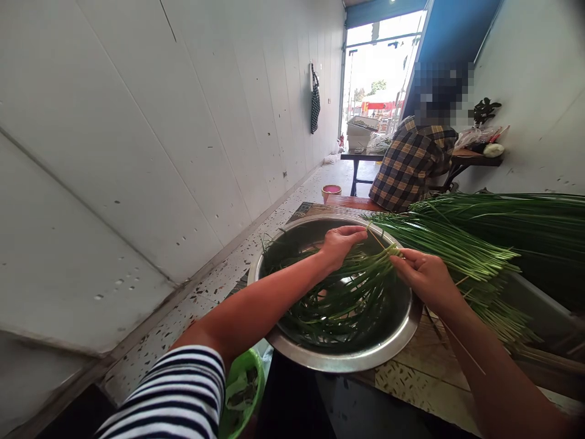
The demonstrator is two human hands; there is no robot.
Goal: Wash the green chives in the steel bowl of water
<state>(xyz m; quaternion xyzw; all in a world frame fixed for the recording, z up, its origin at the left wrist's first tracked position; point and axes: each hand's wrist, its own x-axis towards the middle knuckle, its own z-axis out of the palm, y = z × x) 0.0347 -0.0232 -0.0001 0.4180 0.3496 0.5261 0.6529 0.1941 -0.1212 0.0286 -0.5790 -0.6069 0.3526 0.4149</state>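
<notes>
A wide steel basin (292, 350) stands in front of me with long green garlic chives (338, 314) lying loosely inside. My right hand (423, 277), at the basin's right rim, is closed around the pale stem ends of a bunch of chives (377, 262), whose leaves trail into the basin. Above the basin, my left hand (342, 244) pinches one end of a thin yellowish strand (376, 239) that runs toward the bunch. Another thin straw-like strand (466, 350) crosses by my right forearm. The fingertips partly hide where the strand meets the stems.
Piles of chives (475, 244) lie on the table (406, 372) right of the basin. Below left is a green basket (258, 390) with scraps. Ahead, a person in a plaid shirt (406, 161) sits by another table (351, 157). A pink-lined bucket (331, 190) stands on the floor.
</notes>
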